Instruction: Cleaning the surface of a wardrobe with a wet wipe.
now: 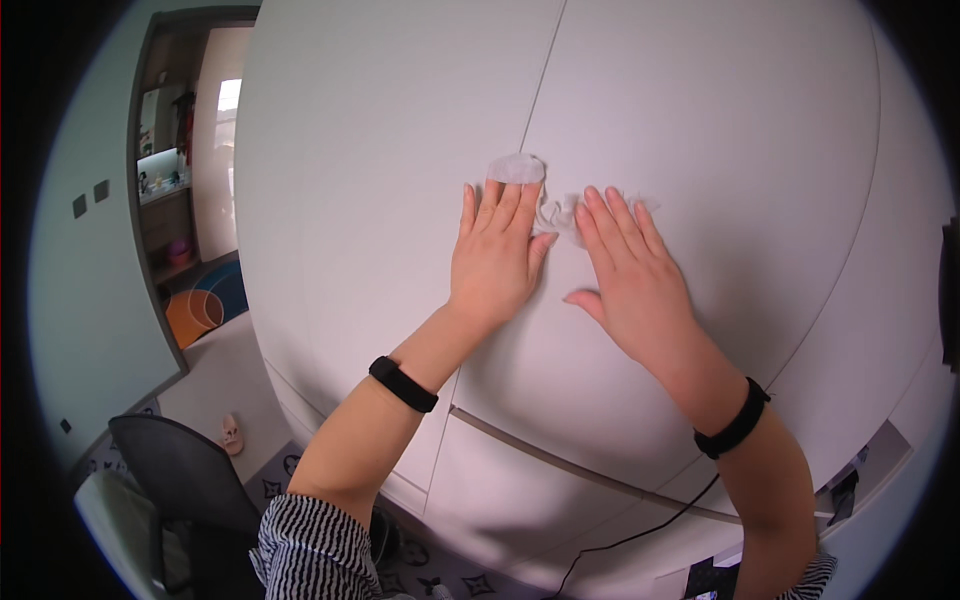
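Fingers of the left hand point(497, 258) and right hand point(640, 288) stretch out straight, each grip unclenched, over a crumpled pale wipe point(516, 169) against the white wardrobe point(380, 170), the wipe's upper edge covering some left fingertips. To the wardrobe's left I see a black chair point(185, 465), then a pale slipper point(232, 436) and, farthest off, a doorway point(134, 150) with shelves point(166, 195) beyond.

Black wristbands point(404, 385), wavy black-and-white striped sleeves point(318, 550).
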The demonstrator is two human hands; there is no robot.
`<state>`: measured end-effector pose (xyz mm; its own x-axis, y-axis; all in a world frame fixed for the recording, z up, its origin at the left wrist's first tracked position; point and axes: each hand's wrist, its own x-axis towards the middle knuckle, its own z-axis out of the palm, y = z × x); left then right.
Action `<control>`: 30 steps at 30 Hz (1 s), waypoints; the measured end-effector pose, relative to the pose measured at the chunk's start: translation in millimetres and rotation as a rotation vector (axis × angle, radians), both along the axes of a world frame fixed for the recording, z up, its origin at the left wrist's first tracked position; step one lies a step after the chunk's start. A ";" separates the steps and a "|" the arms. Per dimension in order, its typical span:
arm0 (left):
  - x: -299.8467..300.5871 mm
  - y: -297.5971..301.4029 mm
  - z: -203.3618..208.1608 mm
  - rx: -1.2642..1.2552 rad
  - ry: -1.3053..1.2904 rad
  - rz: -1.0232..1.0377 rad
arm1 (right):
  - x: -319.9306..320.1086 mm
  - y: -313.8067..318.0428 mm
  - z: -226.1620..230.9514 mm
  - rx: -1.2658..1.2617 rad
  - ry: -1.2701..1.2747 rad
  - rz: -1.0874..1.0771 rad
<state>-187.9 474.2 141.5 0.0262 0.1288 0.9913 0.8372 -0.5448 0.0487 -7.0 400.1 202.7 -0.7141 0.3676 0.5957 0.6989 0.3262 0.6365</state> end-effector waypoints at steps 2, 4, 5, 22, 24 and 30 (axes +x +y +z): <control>-3.2 -3.7 -14.4 -0.074 0.028 -0.032 | -10.7 9.0 -12.5 0.013 -0.006 -0.019; -8.1 -7.3 -41.4 -0.163 0.055 -0.054 | -22.1 18.9 -29.2 0.012 -0.012 -0.027; -8.8 -6.6 -58.8 -0.187 0.091 -0.053 | -25.9 19.4 -37.8 -0.015 -0.071 -0.065; -29.7 -8.6 -67.7 -0.247 0.010 -0.051 | -57.1 34.0 -50.4 -0.004 -0.104 -0.037; -31.2 -9.0 -89.9 -0.241 0.015 -0.029 | -57.9 40.0 -59.3 0.008 -0.083 -0.005; -38.9 -4.2 -65.8 -0.158 0.040 0.058 | -74.1 46.8 -40.5 0.123 -0.059 -0.054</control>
